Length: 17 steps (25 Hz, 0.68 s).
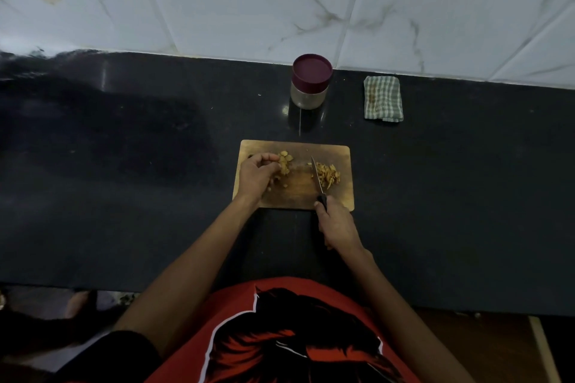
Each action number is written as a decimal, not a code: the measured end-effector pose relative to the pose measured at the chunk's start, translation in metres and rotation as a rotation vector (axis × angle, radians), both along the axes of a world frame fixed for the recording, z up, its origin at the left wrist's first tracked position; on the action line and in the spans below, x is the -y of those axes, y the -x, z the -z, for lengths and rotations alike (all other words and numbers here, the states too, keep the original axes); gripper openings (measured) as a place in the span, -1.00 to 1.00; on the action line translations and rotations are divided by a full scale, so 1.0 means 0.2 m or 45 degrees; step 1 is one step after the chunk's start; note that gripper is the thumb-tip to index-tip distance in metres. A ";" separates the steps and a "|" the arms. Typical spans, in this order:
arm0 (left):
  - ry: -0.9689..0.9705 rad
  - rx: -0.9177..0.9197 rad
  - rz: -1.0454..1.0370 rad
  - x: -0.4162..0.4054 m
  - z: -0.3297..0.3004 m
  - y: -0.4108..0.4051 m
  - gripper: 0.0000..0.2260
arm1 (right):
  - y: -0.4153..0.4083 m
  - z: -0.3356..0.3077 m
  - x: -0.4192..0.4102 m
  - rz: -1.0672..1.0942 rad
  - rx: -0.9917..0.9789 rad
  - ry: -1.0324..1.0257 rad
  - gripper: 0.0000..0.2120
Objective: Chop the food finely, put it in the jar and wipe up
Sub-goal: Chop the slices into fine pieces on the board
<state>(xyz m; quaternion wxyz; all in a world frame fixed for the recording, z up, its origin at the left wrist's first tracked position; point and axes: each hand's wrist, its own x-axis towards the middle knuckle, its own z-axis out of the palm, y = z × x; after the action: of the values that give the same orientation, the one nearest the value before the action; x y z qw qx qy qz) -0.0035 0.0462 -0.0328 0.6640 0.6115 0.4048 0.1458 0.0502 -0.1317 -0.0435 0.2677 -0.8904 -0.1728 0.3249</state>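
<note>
Chopping under way; jar shut, cloth waiting.
My left fingers (270,165) curl over the uncut slices (283,165), gathering them; my right hand (336,224) grips the knife (318,177), its blade parting them from the chopped pile (329,176) on the board (295,193). Beyond on the bench (124,196), the lidded jar (311,84) and cloth (383,98) stand clear.

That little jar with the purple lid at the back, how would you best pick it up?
Grip the jar round its clear body just below the purple lid, probably reaching from the front. It stands upright and alone behind the cutting board, with the folded cloth well clear on its right.
</note>
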 end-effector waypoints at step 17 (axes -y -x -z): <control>-0.853 -0.311 0.288 0.16 0.07 -0.04 -0.82 | 0.01 -0.01 0.01 -0.014 0.018 -0.002 -0.78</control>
<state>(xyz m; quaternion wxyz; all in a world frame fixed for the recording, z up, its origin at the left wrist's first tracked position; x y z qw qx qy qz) 0.0054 0.0151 -0.0469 0.3859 0.8486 0.3409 0.1217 0.0492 -0.1330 -0.0419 0.2655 -0.8915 -0.1798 0.3201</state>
